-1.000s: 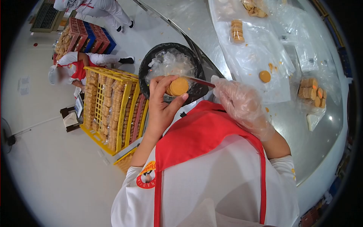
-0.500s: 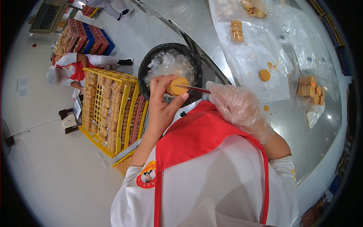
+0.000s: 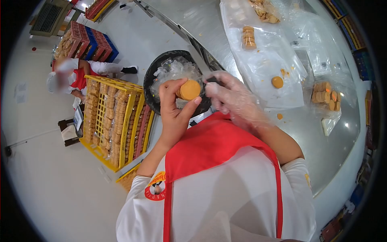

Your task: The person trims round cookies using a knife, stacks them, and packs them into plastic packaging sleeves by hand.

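My bare left hand (image 3: 174,109) pinches a short stack of round orange-brown cookies (image 3: 190,90) between thumb and fingers, over a black-lined bin (image 3: 151,90) of crumpled clear plastic (image 3: 173,69). To its right, my right hand (image 3: 227,94), in a clear plastic glove, is closed around the dark handle of a knife (image 3: 198,59). The blade points up and away, apart from the cookies. A single cookie (image 3: 277,82) lies on the white sheet (image 3: 262,68) on the metal table.
On the table are a row of cookies (image 3: 248,37), a bag of broken pieces (image 3: 264,11) and a wrapped cookie pack (image 3: 325,96). Yellow crates (image 3: 131,129) of packed cookies stand at left. Beyond them is a person (image 3: 78,76), near red and blue crates (image 3: 90,44).
The knife has swung from pointing at the cookies to pointing upward, as my right hand turned and moved left. The view has shifted slightly. The person at the top left has left the view.
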